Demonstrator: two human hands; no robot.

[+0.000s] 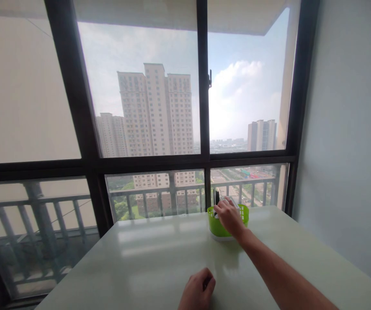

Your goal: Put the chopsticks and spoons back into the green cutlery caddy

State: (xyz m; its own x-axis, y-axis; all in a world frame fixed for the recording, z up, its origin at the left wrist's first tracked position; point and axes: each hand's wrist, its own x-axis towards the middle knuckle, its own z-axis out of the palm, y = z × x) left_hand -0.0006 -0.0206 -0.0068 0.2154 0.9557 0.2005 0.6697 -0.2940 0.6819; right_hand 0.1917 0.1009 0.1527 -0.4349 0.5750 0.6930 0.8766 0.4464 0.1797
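A bright green basket (pixel 223 228) with a pale base and openwork sides stands at the far side of the table. My right hand (pixel 228 215) reaches over its rim from the right. The fingers are bent and closed at the basket's mouth, and what they grip is hidden. Dark, thin upright items (pixel 217 197) rise from the basket just left of the fingers. A whitish item shows behind the knuckles, too little of it to name. Nearer to me, my left hand (pixel 198 289) is loosely curled at the table surface, with nothing visible in it.
The glossy pale table (pixel 153 254) runs up to a dark-framed window (pixel 149 162). A railing (pixel 159 196) and tall buildings show outside. On the right is a plain wall (pixel 347 129).
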